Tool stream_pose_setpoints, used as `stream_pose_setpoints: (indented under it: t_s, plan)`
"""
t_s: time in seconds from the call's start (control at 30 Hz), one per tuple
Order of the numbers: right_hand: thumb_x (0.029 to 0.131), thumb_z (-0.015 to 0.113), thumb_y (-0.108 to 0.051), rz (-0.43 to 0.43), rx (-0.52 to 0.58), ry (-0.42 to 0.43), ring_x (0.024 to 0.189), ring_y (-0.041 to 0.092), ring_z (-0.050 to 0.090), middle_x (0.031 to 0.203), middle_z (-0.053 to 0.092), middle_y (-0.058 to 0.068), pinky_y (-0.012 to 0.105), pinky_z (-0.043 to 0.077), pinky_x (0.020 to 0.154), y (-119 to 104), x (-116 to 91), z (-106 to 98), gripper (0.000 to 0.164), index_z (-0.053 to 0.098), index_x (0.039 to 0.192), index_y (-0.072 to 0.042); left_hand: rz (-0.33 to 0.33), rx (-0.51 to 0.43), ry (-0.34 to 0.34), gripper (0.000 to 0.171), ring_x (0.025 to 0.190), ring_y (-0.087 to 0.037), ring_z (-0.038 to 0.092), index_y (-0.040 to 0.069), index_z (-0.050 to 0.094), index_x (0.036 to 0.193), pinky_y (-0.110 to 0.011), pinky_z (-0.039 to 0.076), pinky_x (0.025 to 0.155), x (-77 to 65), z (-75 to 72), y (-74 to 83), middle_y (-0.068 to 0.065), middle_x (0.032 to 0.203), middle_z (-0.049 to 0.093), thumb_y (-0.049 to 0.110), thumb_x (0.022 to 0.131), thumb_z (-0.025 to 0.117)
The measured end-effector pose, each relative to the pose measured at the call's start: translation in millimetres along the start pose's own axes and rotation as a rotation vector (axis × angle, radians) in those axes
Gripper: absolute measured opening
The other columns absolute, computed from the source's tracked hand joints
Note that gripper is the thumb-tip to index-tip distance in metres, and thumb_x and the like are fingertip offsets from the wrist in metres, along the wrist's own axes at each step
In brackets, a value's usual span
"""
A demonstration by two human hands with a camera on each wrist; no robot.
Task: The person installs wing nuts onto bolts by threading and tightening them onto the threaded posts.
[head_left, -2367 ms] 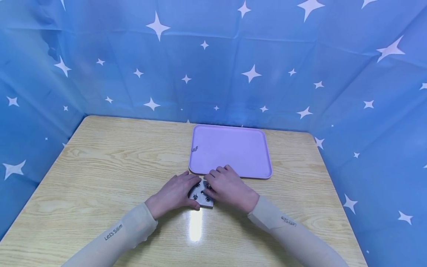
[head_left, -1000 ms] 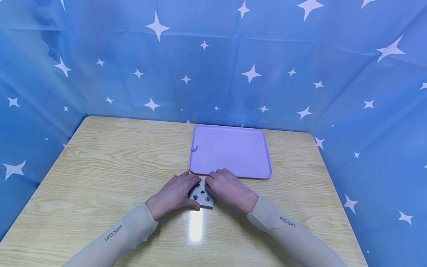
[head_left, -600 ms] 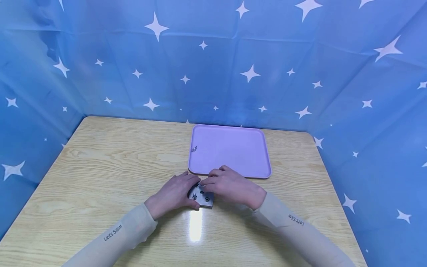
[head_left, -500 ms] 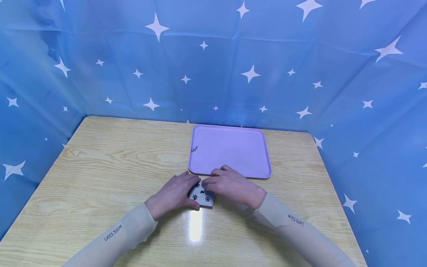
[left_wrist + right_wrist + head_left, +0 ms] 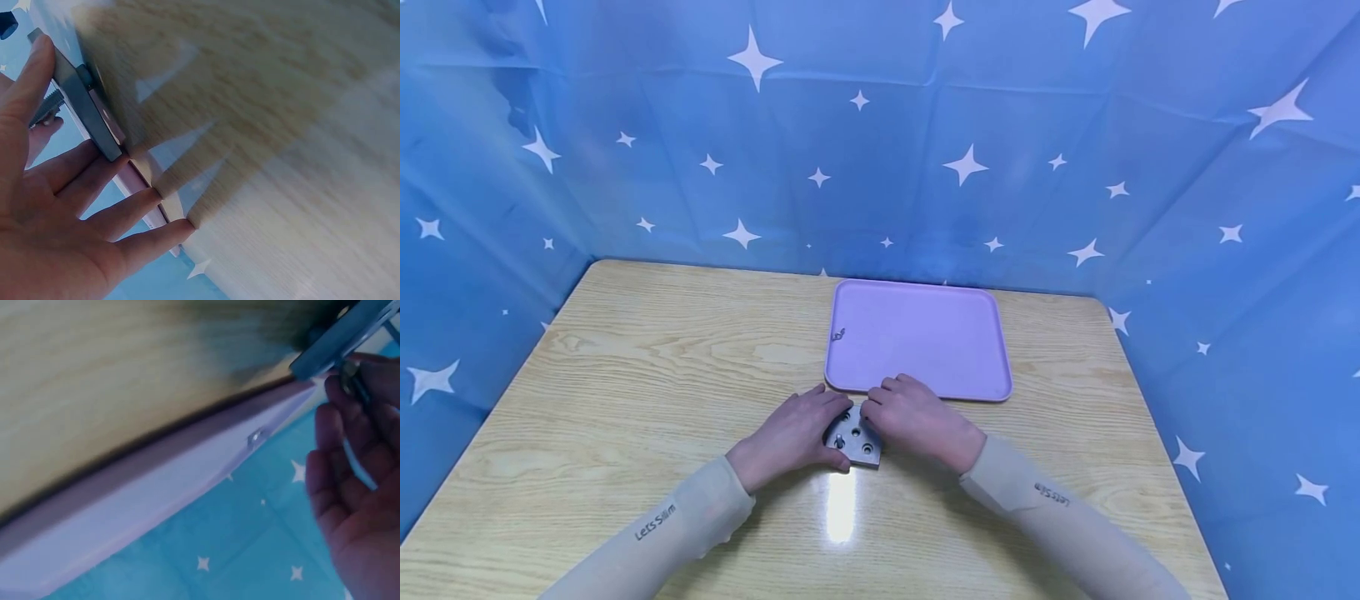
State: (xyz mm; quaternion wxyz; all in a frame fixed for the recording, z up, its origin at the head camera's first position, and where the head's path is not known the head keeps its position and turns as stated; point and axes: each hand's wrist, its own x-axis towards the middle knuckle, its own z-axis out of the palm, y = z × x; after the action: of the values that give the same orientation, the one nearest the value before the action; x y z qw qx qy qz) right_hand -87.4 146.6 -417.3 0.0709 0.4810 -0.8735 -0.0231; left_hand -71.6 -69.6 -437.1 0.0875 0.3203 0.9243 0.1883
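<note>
A grey metal plate (image 5: 853,454) with several holes lies near the table's middle, just in front of the purple tray. My left hand (image 5: 796,429) grips its left side, thumb at the near edge and fingers at the far edge. A short bolt (image 5: 839,442) stands up from the plate beside that thumb. My right hand (image 5: 917,423) is at the plate's far right corner, its fingers curled. In the right wrist view its thumb and fingers pinch a dark bolt (image 5: 359,389) with a small brassy ring on it, close against the plate's face. The head view hides this bolt behind the hand.
The purple tray (image 5: 925,333) lies behind the plate, its near edge close to both hands. A few small metal pieces (image 5: 838,334) sit at its left side. A wood-grain table (image 5: 700,350) is under everything, and a blue star-printed curtain (image 5: 880,200) surrounds it.
Half a second ago my right fingers reached further left over the plate; they have drawn back and curled in at its right corner. The left hand and plate have stayed put.
</note>
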Motion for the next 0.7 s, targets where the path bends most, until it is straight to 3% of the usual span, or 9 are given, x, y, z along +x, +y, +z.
stream_pose_setpoints:
  t_s: [0.13,0.27,0.43,0.5,0.57,0.7]
  plan:
    - [0.090,0.063,-0.019,0.109,0.051,0.054,0.060,0.013,0.050,0.071,0.059,-0.003,0.029,0.042,0.056,-6.8,2.7,3.3,0.012,0.064,0.080,-0.013,0.001,0.004,0.002,0.088,0.127,-0.037,0.046,0.006,0.056,0.130,-0.054,0.043,0.093,-0.1,0.5,-0.3,-0.008,0.130,0.057,0.055,0.062,0.083]
    - [0.089,0.065,-0.019,0.171,0.089,0.072,0.057,0.012,0.051,0.068,0.059,-0.003,0.029,0.043,0.053,-10.5,3.0,4.1,0.014,0.064,0.076,-0.012,0.013,0.006,0.013,0.087,0.125,-0.036,0.047,0.006,0.057,0.129,-0.053,0.044,0.091,0.0,1.0,-0.2,-0.008,0.128,0.058,0.055,0.061,0.084]
    - [0.090,0.064,-0.037,0.194,0.085,0.007,0.076,0.017,0.058,0.085,0.065,-0.002,0.035,0.046,0.069,-5.2,-2.9,-2.3,0.025,0.067,0.099,-0.014,0.032,0.014,0.029,0.086,0.121,-0.034,0.050,0.006,0.058,0.126,-0.050,0.047,0.087,1.0,2.1,0.2,-0.007,0.125,0.059,0.055,0.061,0.084]
    - [0.089,0.064,-0.039,0.164,0.084,-0.020,0.091,0.019,0.058,0.100,0.066,-0.003,0.039,0.044,0.080,-0.4,-6.4,-7.3,0.031,0.066,0.112,-0.017,0.033,0.013,0.030,0.085,0.121,-0.032,0.050,0.007,0.058,0.126,-0.050,0.047,0.085,1.2,2.3,0.1,-0.007,0.126,0.059,0.055,0.060,0.084]
    - [0.090,0.066,-0.033,0.083,0.083,-0.046,0.105,0.019,0.056,0.115,0.064,-0.005,0.041,0.042,0.087,4.6,-9.2,-12.8,0.032,0.065,0.120,-0.021,0.030,0.012,0.028,0.085,0.121,-0.031,0.050,0.008,0.058,0.127,-0.050,0.047,0.085,1.4,2.3,-0.2,-0.006,0.126,0.059,0.055,0.060,0.084]
    - [0.091,0.066,-0.018,-0.111,0.017,-0.085,0.116,0.016,0.050,0.130,0.058,-0.012,0.040,0.041,0.090,9.5,-13.4,-17.0,0.032,0.065,0.122,-0.025,0.030,0.009,0.029,0.084,0.118,-0.027,0.051,0.010,0.058,0.126,-0.047,0.048,0.082,1.9,2.5,-1.0,-0.004,0.125,0.059,0.056,0.060,0.083]
